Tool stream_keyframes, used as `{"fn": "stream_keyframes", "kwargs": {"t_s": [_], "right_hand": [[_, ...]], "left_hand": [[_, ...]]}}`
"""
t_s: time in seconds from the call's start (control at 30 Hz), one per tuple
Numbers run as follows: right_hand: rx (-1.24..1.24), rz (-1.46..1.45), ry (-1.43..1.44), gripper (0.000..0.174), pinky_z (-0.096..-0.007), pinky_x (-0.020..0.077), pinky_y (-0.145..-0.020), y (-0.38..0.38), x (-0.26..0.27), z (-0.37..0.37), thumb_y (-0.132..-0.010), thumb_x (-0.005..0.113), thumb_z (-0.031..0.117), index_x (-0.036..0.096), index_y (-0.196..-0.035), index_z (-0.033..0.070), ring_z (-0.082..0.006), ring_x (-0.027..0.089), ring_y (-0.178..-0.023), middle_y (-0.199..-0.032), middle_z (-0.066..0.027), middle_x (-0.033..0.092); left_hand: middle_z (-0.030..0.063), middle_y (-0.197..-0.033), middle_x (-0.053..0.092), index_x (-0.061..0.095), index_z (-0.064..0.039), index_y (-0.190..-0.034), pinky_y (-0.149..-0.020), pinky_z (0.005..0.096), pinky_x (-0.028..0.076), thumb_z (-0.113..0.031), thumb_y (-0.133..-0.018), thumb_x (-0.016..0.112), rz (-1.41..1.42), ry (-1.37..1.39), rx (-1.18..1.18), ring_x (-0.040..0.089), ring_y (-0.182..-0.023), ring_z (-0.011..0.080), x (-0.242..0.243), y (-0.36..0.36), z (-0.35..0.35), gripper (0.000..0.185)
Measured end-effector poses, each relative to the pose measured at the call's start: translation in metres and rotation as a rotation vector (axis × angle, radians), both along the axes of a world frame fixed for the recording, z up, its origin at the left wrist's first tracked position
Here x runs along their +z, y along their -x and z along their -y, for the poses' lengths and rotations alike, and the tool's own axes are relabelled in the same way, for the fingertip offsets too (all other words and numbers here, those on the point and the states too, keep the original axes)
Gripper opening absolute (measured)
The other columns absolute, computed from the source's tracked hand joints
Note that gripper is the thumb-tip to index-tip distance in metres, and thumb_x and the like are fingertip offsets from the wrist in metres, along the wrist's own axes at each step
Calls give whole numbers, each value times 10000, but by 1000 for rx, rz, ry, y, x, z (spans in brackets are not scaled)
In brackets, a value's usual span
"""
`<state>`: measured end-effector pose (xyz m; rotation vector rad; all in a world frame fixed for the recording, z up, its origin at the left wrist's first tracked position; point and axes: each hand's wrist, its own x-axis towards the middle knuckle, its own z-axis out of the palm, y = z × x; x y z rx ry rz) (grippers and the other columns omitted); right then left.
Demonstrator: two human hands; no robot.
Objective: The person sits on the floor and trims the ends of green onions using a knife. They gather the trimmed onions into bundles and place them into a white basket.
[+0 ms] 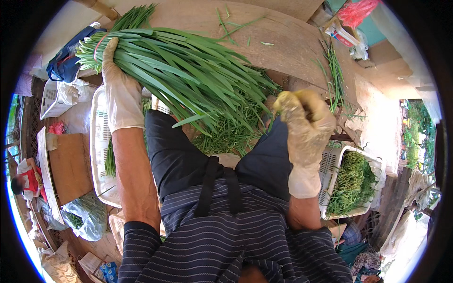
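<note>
My left hand [118, 83], in a pale thin glove, grips a thick bundle of garlic chives [184, 70] close to its cut end. A red band [98, 47] circles the pale stems, and the long flat leaves fan out to the right over my knees. My right hand [306, 106], in a yellow-stained glove, is raised beside the leaf tips with its fingers curled. Whether a leaf is pinched in it is hard to tell. Loose green trimmings [230, 134] lie in a heap below the bundle, between my legs.
Ahead is a wooden table [283, 46] with scattered leaves and another green bunch [134, 17]. White plastic crates [102, 141] stand at left; another crate [348, 150] at right holds greens [352, 184]. A plastic bag of greens [85, 215] lies lower left. A person [30, 178] is at far left.
</note>
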<state>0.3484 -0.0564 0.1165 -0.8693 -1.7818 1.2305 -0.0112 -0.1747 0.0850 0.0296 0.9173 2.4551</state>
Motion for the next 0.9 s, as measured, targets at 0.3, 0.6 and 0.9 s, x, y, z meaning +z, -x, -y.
{"fn": "stream_keyframes", "kwargs": {"t_s": [0.3, 0.6, 0.9], "right_hand": [[236, 243, -479, 276, -381, 535, -626, 28, -9, 26, -833, 849, 282, 707, -913, 60, -239, 693, -704, -895, -96, 727], [-27, 72, -4, 324, -263, 456, -577, -30, 16, -5, -881, 840, 295, 729, -984, 8, -106, 579, -685, -871, -54, 678], [162, 304, -419, 320, -409, 524, -637, -13, -19, -13, -897, 802, 294, 736, -1032, 12, -296, 695, -745, -872, -147, 722]], "left_hand": [[144, -1103, 752, 676, -20, -1151, -901, 480, 626, -191, -912, 731, -15, 69, -33, 737, -956, 326, 11, -11, -7, 299], [151, -1166, 735, 679, -25, -1167, -961, 512, 592, -245, -899, 757, -85, 119, 16, 713, -1022, 348, 13, 7, -1, 356], [137, -1148, 747, 701, -42, -1169, -974, 479, 604, -155, -952, 683, -117, -118, -300, 722, -1048, 313, 18, 11, 10, 246]]}}
